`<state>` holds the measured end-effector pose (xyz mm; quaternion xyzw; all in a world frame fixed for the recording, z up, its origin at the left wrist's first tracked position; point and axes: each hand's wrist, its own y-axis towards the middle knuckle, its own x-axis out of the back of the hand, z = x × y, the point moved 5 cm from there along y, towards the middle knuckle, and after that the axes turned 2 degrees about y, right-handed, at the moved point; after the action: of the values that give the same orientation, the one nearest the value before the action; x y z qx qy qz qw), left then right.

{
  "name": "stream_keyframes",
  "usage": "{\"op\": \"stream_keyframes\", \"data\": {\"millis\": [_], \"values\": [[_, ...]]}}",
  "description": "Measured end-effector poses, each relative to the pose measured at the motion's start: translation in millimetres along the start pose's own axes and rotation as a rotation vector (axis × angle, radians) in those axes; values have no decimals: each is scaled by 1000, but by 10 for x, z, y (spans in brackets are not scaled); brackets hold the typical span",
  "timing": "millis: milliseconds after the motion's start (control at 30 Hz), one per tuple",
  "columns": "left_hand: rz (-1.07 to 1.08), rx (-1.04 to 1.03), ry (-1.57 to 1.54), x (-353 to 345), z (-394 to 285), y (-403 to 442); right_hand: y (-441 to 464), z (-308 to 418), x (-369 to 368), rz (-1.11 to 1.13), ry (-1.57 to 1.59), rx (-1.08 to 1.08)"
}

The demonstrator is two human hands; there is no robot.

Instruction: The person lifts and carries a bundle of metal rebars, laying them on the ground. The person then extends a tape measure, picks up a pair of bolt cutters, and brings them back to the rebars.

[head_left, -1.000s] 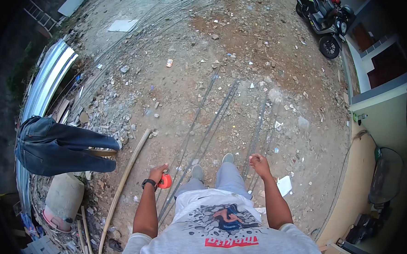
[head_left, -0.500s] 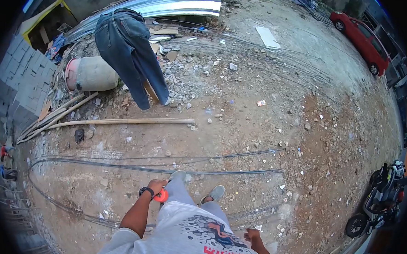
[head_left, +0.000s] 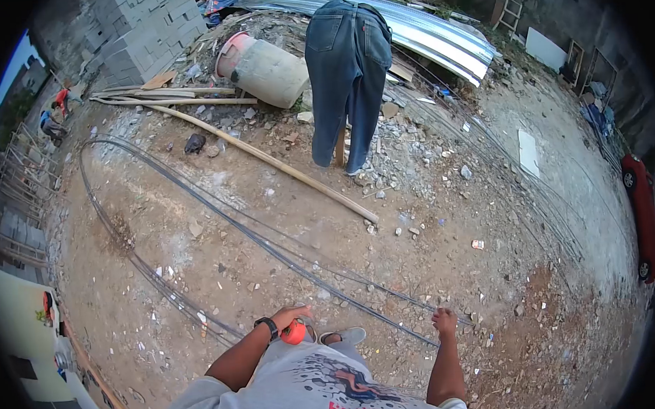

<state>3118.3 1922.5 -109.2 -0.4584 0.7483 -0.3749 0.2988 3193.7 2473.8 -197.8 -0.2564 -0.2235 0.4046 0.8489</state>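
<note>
My left hand point(head_left: 295, 315), below a black wristwatch, holds a round orange object point(head_left: 293, 332) against its palm, just in front of my shirt. It looks like a tape measure. Out to the right, my right hand point(head_left: 445, 320) hangs over the ground with its fingers loosely bent and a little apart; nothing shows in it. Long thin dark rods point(head_left: 271, 250), bent into a loop at the far left, lie on the dirt ahead of both hands.
A bamboo pole point(head_left: 266, 157) lies beyond the rods. Behind it are jeans point(head_left: 346, 74) on a support, a tilted drum point(head_left: 265, 71), metal sheets point(head_left: 437, 39) and stacked blocks point(head_left: 145, 36). People point(head_left: 53, 122) are far left; a red car point(head_left: 643, 217) stands right.
The view has swung to the left, bringing the block stack and distant people into sight while the motorbike has gone out. The orange object has stayed with my left hand. My feet have shifted.
</note>
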Motion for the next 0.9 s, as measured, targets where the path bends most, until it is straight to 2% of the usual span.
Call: {"op": "stream_keyframes", "data": {"millis": [100,167,233,300,333,400,467,500,533,633,733,800,833,900], "values": [[38,-182,-40,-16,88,-60,-125,29,-1074,254,-63,-32],[43,-226,-85,171,64,-129,-358,-123,-1708,282,-256,-102],[20,-247,-212,457,182,-195,-170,-760,-2193,860,-47,-312],[-9,-244,-396,813,370,-191,-273,-1110,-2587,881,75,-760],[25,-256,-562,917,160,-558,-404,-1037,-2793,865,-147,-645],[84,-223,-440,1149,310,-663,-701,-755,-3075,812,-542,-380],[116,-200,-193,1334,337,-776,-810,-476,-3433,705,-629,-270],[145,-222,-310,1367,427,-689,-835,-409,-3468,640,-669,-223],[173,-243,-421,1407,516,-559,-685,-399,-3538,757,-472,-348],[203,-270,-613,1503,461,-517,-488,-130,-3756,739,-372,-187],[212,-314,-767,1564,393,-238,-668,372,-3938,575,-561,6],[167,-313,-882,1609,337,-41,-614,478,-3924,554,-610,14],[103,-290,-842,1680,282,6,-559,501,-3940,552,-637,18],[-28,-252,-775,1788,169,115,-54,86,-3726,692,-508,-233]]}}
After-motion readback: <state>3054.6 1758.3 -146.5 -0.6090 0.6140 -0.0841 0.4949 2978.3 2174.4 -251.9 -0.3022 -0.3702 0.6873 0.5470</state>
